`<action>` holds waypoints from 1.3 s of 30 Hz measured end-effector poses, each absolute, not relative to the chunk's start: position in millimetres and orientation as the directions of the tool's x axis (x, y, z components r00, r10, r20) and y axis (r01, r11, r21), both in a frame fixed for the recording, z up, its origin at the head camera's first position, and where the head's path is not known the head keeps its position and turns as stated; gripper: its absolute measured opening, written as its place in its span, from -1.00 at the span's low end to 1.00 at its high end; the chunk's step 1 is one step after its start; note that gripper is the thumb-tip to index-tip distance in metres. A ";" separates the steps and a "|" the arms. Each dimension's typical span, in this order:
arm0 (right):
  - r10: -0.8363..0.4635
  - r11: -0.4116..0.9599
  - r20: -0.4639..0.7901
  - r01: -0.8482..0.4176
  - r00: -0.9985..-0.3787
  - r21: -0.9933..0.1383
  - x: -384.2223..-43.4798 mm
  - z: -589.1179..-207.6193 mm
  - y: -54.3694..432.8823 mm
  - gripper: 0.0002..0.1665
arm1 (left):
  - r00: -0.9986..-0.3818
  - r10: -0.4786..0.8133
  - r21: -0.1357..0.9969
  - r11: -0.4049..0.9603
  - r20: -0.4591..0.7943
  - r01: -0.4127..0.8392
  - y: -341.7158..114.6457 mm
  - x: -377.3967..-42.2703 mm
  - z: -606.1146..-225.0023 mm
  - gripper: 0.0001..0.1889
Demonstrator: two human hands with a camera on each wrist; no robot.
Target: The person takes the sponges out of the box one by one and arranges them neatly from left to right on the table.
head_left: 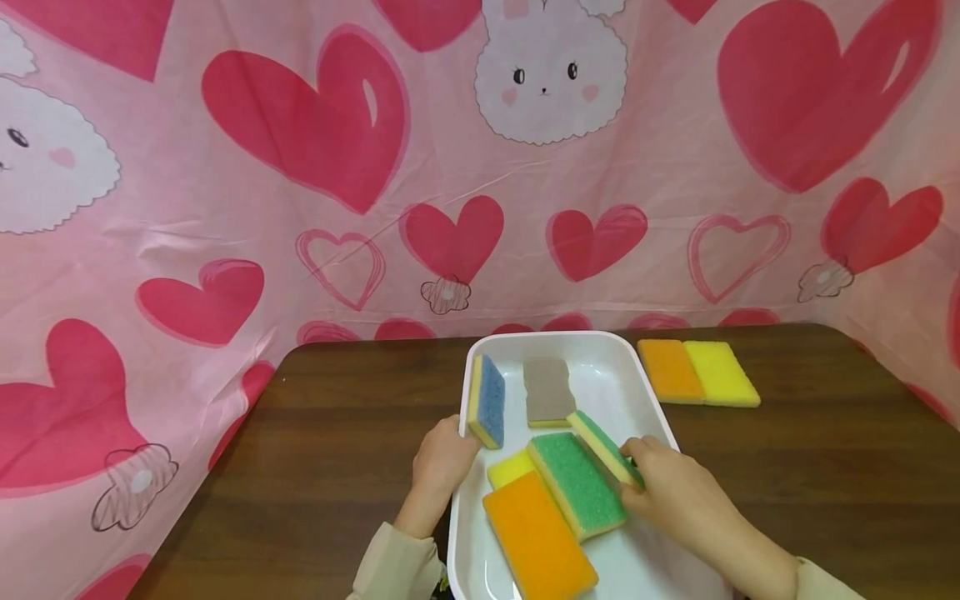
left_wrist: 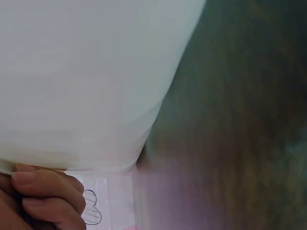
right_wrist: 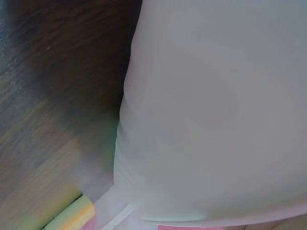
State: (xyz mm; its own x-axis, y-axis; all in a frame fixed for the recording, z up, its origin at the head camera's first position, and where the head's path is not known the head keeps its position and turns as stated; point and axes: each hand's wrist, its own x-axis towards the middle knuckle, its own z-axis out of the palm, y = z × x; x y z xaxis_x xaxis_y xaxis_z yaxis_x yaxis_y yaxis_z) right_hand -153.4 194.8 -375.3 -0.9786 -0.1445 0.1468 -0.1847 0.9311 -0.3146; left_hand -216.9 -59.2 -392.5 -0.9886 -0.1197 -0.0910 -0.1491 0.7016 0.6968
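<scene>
A white tray (head_left: 592, 343) holds several two-layer sponges. My left hand (head_left: 442, 460) grips its left rim, fingers curled over the edge in the left wrist view, beside a blue and yellow sponge (head_left: 491, 402) standing on its side. In my right hand (head_left: 675, 483) a green-topped sponge (head_left: 606, 450) is pinched, tilted on edge near the tray's right wall. Left of it lies another green sponge (head_left: 576, 483), overlapped by an orange one (head_left: 540, 537), with a yellow corner (head_left: 512, 469) showing beneath. Farther back lies a grey-topped sponge (head_left: 549, 390).
On the dark wooden table (head_left: 360, 417), an orange sponge (head_left: 671, 371) and a yellow sponge (head_left: 722, 372) lie side by side to the right of the tray. A pink heart-print cloth (head_left: 450, 167) hangs behind the table.
</scene>
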 end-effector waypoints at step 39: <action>-0.074 0.920 0.383 -0.212 -0.921 -0.331 -152.5 -340.7 215.2 -0.66 | -0.989 -0.119 0.703 0.697 -0.083 -0.142 -59.2 -216.2 -391.4 -0.73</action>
State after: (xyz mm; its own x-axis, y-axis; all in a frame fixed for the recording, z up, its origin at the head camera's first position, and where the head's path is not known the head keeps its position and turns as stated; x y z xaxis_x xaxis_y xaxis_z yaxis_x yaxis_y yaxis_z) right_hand -152.5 215.2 -340.7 -0.9209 -0.0745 0.3825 -0.2119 0.9195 -0.3311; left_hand -216.2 -59.2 -391.4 -0.9895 -0.1186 -0.0828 -0.1424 0.6967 0.7031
